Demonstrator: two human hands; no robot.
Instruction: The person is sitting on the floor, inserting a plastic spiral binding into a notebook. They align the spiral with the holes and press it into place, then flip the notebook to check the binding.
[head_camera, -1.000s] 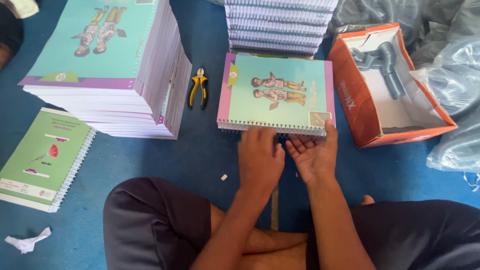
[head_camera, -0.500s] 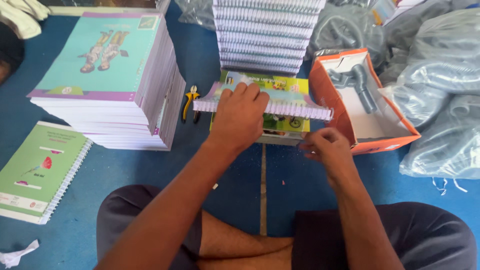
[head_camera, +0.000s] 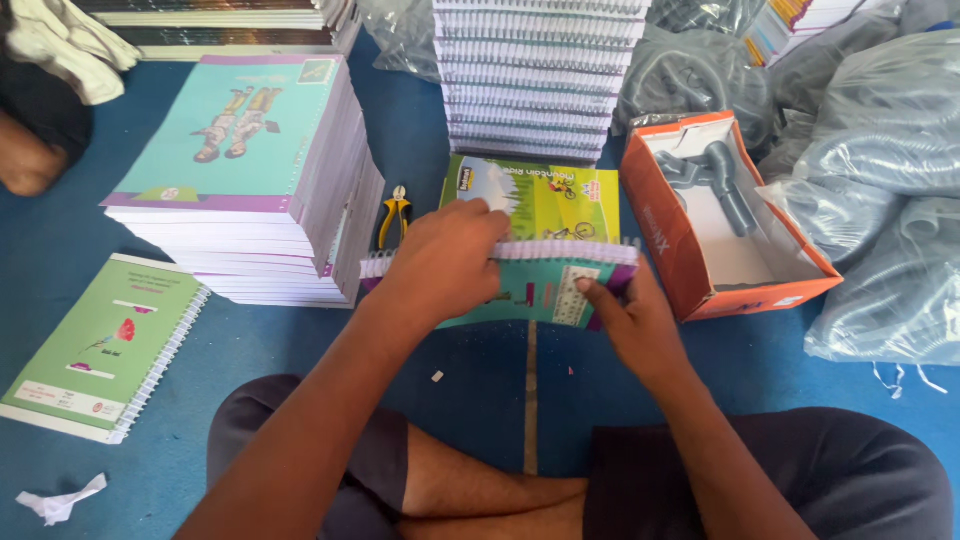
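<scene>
I hold a spiral-bound notebook (head_camera: 540, 295) tilted up in front of me, its white coil edge on top. My left hand (head_camera: 445, 262) grips the coil edge from above, near its left part. My right hand (head_camera: 625, 320) holds the notebook's lower right side, thumb on the teal back cover. Behind the raised notebook a green-covered notebook (head_camera: 545, 200) lies flat on the blue floor (head_camera: 480, 400).
A tall stack of teal-covered books (head_camera: 250, 180) stands at the left, yellow-handled pliers (head_camera: 395, 215) beside it. A pile of spiral notebooks (head_camera: 535, 80) is at the back. An orange cardboard box (head_camera: 720, 220) sits at the right, plastic bags (head_camera: 880, 200) beyond. A green notebook (head_camera: 100, 345) lies at lower left.
The notebook lay flat under both hands a second ago. My left hand has lifted it onto its edge and flipped it, and my right hand has come up to its lower right side.
</scene>
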